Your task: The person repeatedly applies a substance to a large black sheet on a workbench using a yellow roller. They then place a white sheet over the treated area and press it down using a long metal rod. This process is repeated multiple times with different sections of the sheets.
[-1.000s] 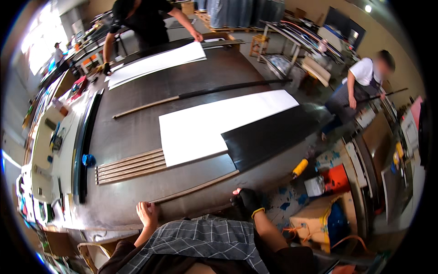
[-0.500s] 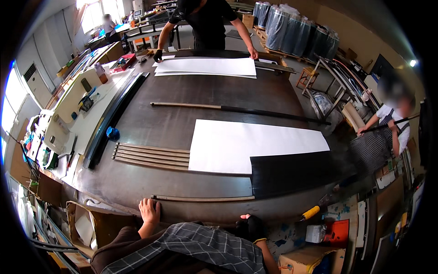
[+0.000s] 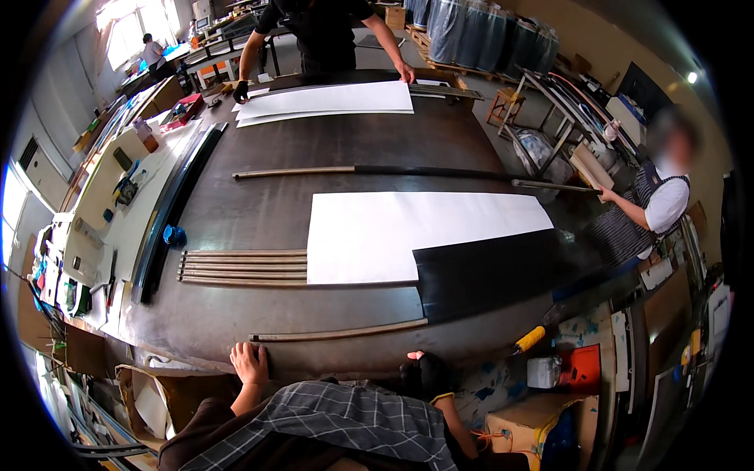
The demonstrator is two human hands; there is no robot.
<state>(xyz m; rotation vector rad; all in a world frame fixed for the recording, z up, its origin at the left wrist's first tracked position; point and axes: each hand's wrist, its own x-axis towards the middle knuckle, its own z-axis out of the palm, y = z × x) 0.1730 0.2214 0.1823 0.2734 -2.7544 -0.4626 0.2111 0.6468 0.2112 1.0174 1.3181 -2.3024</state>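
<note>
My bare left hand [image 3: 250,363] rests on the near edge of the dark table [image 3: 338,310], fingers stretched out over the top. My right hand [image 3: 426,374], in a black glove with a bare fingertip showing, is at the same edge; its other fingers do not show clearly. Just beyond both hands lies a thin metal bar [image 3: 338,331]. Farther in, a white sheet [image 3: 361,235] lies across several parallel metal bars [image 3: 243,268], with a black sheet [image 3: 487,271] at its near right. A long strip [image 3: 432,172], part brown and part black, crosses the table behind them.
Across the table, a person's hands hold white sheets [image 3: 326,100]. At the right, another person in a striped apron holds a dark bar [image 3: 554,186] over the table. Dark profiles [image 3: 177,216] and a blue tape roll [image 3: 173,235] are at left; a yellow-handled tool [image 3: 530,339] is near right.
The person at the right has turned and stretched a bar out over the table toward the long strip. The whole view has shifted slightly. My hands stay at the table edge.
</note>
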